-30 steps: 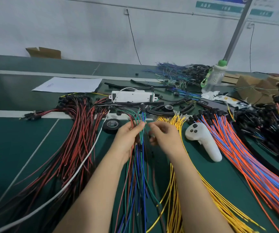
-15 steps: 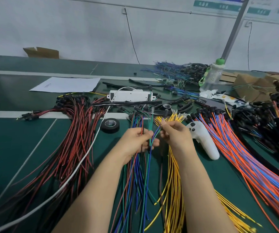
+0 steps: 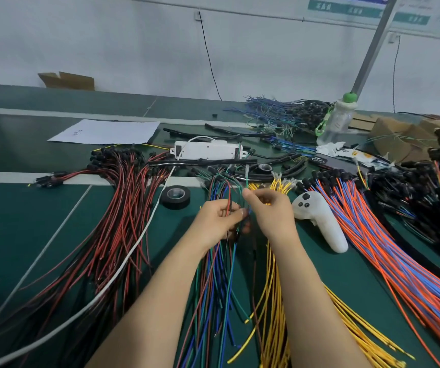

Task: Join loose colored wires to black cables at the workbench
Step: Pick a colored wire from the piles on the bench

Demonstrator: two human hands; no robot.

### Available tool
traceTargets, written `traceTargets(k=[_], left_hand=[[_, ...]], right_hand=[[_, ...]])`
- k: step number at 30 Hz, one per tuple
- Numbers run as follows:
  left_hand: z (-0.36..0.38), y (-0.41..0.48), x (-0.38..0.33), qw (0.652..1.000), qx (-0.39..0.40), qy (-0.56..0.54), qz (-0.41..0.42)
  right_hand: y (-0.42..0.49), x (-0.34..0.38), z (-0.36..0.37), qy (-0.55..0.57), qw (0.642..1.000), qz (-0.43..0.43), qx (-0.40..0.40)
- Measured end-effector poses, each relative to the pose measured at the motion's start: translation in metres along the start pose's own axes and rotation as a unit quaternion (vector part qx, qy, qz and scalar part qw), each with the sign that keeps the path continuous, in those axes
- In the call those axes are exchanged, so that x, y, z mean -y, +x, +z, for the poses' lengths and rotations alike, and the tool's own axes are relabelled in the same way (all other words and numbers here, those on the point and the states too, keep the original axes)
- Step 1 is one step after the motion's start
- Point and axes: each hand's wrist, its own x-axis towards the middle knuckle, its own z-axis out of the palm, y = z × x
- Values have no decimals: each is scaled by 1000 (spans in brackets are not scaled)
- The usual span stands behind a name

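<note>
Head view, hands meeting mid-bench over green workbench mat [image 3: 14,221].

- Left hand [image 3: 217,221]: fingers curled round several strands of the mixed red, blue and green wire bundle [image 3: 213,288]. The bundle runs from 12 o'clock under the hand to 6 o'clock between the forearms.
- Right hand [image 3: 269,213]: thumb and forefinger pinch a single green wire [image 3: 247,179], which rises toward 12 o'clock. Fingertips of both hands nearly touch; the joint between them is blurred.
- Yellow wires [image 3: 272,301]: under the right forearm, fanning out to 5 o'clock.
- Black cables [image 3: 410,197]: connector-ended heap at 2 to 3 o'clock, well apart from the hands.
- Orange and blue wires [image 3: 373,235]: broad band from 2 o'clock to 4 o'clock.
- White handheld controller [image 3: 319,219]: at 3 o'clock, just beside the right hand, between the yellow wires and the orange band.
- Black tape roll [image 3: 175,197]: lying flat at 10 o'clock, near the left hand.
- Red and black wires [image 3: 112,221]: large spread from 10 to 8 o'clock, with a white cable [image 3: 123,264] lying over them.
- White plastic box [image 3: 208,150]: at 12 o'clock.
- Paper sheet [image 3: 107,131]: at 11 o'clock.
- Green-capped bottle [image 3: 338,120]: at 1 o'clock.
</note>
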Motion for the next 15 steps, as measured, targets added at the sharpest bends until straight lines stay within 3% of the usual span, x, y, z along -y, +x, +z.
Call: traceTargets(k=[2, 4, 11, 15], left_hand=[[0, 0, 0, 999, -3, 31, 14], [-1, -1, 0, 1000, 7, -3, 10], [-1, 1, -1, 999, -10, -22, -30], [-1, 3, -4, 989, -32, 141, 10]], right_hand=[[-2, 2, -1, 41, 998, 39, 37], [-1, 1, -3, 76, 995, 62, 32], [-1, -1, 1, 9, 1000, 19, -7], [-1, 2, 3, 27, 1000, 10, 5]])
